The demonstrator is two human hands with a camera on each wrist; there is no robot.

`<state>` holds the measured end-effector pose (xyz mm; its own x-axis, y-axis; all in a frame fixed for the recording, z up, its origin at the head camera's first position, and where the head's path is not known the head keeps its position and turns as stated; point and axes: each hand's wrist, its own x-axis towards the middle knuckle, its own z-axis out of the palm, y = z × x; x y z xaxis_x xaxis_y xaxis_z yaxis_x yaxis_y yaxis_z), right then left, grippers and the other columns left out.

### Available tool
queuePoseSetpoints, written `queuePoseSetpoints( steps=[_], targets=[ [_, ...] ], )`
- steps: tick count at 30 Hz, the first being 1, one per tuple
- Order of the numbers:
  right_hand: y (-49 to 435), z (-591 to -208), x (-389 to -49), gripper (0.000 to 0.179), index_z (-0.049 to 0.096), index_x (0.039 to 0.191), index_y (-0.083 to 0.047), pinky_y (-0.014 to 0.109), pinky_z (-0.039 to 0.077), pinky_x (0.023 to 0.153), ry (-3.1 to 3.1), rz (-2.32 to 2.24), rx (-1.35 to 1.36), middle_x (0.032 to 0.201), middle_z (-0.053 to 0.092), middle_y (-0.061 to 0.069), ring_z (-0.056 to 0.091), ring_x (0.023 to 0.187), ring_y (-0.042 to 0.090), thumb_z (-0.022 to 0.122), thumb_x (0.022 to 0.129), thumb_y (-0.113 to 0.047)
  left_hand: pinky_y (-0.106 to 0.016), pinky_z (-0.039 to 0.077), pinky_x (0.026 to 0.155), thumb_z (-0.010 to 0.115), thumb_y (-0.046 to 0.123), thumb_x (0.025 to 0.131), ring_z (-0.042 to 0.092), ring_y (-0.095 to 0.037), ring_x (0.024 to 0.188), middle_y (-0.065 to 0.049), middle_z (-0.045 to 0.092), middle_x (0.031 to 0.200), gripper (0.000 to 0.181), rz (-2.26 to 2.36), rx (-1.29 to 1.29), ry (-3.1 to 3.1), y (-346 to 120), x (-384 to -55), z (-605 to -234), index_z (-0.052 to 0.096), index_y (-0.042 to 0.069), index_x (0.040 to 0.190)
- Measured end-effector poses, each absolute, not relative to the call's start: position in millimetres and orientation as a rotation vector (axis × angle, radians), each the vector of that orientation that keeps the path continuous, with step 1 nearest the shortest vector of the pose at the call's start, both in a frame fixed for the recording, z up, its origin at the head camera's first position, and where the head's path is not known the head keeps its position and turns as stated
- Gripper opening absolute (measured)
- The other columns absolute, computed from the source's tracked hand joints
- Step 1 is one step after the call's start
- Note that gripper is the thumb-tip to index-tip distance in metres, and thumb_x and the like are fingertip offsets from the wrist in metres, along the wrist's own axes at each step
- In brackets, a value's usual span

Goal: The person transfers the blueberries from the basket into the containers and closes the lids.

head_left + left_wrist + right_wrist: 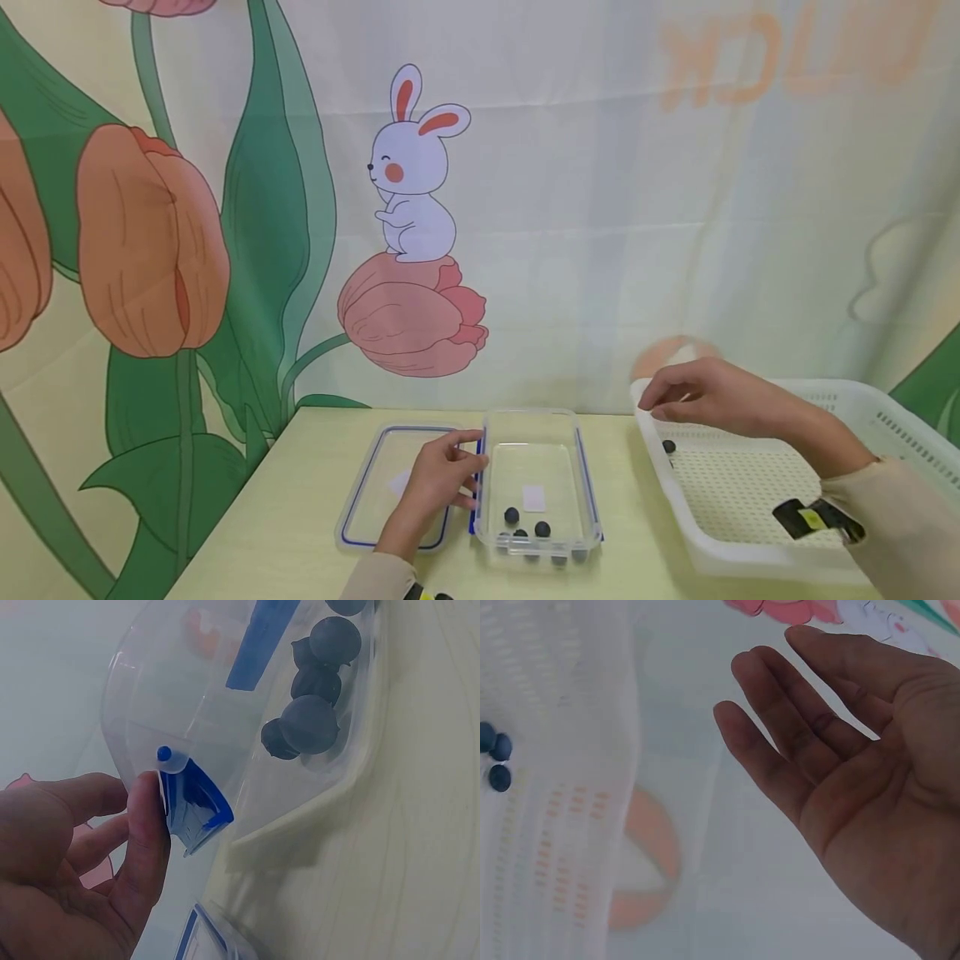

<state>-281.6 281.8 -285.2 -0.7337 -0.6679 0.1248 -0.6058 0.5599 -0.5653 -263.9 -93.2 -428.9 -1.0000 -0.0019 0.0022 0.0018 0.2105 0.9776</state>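
Right sleeve nearest; right hand empty near rim of basket, fingers parted. Left hand pinches side of box, presumably steadying it. Dark balls in box, others in basket; lid aside, leaving box uncovered.

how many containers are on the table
2. The clear box stands in the middle, its left side touched by the left hand; the white basket stands to its right, near the right hand. Others may be hidden outside the frame, where the table runs on.
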Motion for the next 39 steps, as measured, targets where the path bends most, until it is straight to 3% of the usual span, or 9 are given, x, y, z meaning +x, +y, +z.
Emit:
queuePoseSetpoints(
  steps=[6,15,25,39],
  targets=[
    [301,-301,-299,0.013,0.078,0.114,-0.016,0.033,0.06,0.091,2.719,-0.898,-1.067,0.111,0.073,-0.008,0.07,0.102,0.013,0.073,0.102,-0.017,-0.031,0.063,0.053,0.073,0.007,0.099,0.065,-0.017,0.068,-0.01,0.066,0.096,0.047,-1.973,0.009,-2.449,-92,-265,-430,0.064,0.005,0.144],
    [325,-327,-320,0.013,0.076,0.112,-0.005,0.03,0.062,0.082,2.61,-1.04,-0.937,0.111,0.074,0.006,0.071,0.098,0.015,0.073,0.101,-0.01,-0.031,0.063,0.053,0.073,0.008,0.099,0.065,-0.018,0.069,-0.01,0.065,0.096,0.046,-1.954,0.027,-2.459,-92,-264,-430,0.065,0.006,0.144],
    [343,-370,-343,0.014,0.076,0.109,0.002,0.03,0.06,0.074,2.505,-1.008,-0.918,0.102,0.073,0.008,0.066,0.089,0.017,0.075,0.095,-0.001,-0.031,0.063,0.054,0.074,0.009,0.099,0.066,-0.019,0.069,-0.01,0.064,0.096,0.046,-1.941,0.053,-2.464,-91,-264,-430,0.066,0.008,0.144],
    [347,-398,-355,0.023,0.077,0.111,0.005,0.029,0.06,0.074,2.382,-0.973,-0.917,0.102,0.074,0.016,0.068,0.09,0.02,0.074,0.088,0.006,-0.031,0.063,0.054,0.074,0.009,0.098,0.066,-0.019,0.071,-0.01,0.064,0.098,0.047,-1.941,0.046,-2.463,-92,-264,-430,0.066,0.008,0.144]
  ],
)
